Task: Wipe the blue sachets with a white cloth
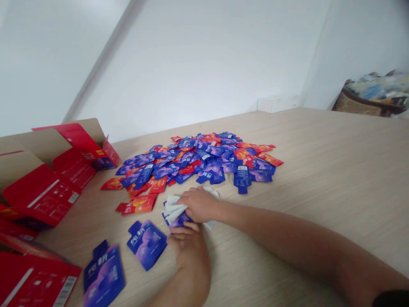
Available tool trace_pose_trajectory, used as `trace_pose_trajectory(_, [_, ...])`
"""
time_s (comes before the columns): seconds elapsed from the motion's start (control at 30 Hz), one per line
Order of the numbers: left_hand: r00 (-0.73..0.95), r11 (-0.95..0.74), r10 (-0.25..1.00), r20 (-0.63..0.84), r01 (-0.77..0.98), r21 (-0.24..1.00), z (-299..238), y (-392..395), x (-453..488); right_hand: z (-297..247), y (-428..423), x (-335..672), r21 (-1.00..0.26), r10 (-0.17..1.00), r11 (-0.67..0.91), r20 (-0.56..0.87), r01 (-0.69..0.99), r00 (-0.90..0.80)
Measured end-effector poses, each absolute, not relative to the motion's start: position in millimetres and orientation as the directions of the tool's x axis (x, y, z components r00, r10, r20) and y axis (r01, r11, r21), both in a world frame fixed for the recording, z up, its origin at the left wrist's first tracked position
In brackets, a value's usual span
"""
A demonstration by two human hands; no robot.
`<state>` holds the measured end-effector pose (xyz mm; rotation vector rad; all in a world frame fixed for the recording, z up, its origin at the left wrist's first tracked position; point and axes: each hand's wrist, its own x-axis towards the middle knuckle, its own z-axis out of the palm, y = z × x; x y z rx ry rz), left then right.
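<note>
Where the two hands meet at lower centre of the frame, one blue pouch (180, 220) lies on the wooden table (319, 179), partly covered by a pale cloth (174, 209).

Right hand (198, 205): reaching in from the right edge, fingers closed on the bunched cloth over the pouch's upper part.

Left hand (186, 241): entering from the bottom edge, fingers curled at the pouch's near edge; whether pinching or only pressing cannot be told.

Step in hand: apparently wiping the pouch's face. Next move, as judged: a further stroke calls for a steady left hand and a flat cloth.

Stock, centre: a heap of pouches (191, 157), blue-purple and red-orange, overlapping.

Stock, lower left: two loose blue pouches, an upper one (147, 245) and a lower one (105, 277), lying apart from the heap.

Left edge: red cartons (47, 194), flaps open.

Upper right: a white box (277, 103) by the wall (207, 64); beyond, a laden chair (358, 102).
</note>
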<state>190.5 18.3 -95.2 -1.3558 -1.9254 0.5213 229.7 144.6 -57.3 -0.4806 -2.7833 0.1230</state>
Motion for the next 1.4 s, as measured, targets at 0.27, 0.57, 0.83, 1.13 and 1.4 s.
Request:
trace_pose_trajectory(0.27, [-0.141, 0.384, 0.911, 0.388, 0.636, -0.669, -101, 20, 188, -51, 142, 233, -0.220, 0.292, 0.952, 0.427, 0.215, -0.856])
trace_pose_trajectory(0.57, [-0.209, 0.378, 0.922, 0.325, 0.665, -0.644, -90, 18, 192, -57, 145, 228, -0.194, 0.175, 0.973, 0.279, 0.123, -0.944])
trace_pose_trajectory(0.83, [-0.154, 0.389, 0.912, 0.380, 0.620, -0.681, -99, 20, 189, -53, 147, 234, -0.205, 0.271, 0.958, 0.423, 0.200, -0.864])
trace_pose_trajectory(1.13, [-0.283, 0.413, 0.904, 0.321, 0.771, -0.484, -88, 20, 194, -59, 144, 227, -0.174, 0.073, 0.984, 0.273, 0.025, -0.959])
trace_pose_trajectory(1.4, [-0.227, 0.368, 0.929, 0.292, 0.658, -0.657, -94, 20, 190, -52, 148, 233, -0.127, 0.256, 0.966, 0.350, 0.225, -0.901])
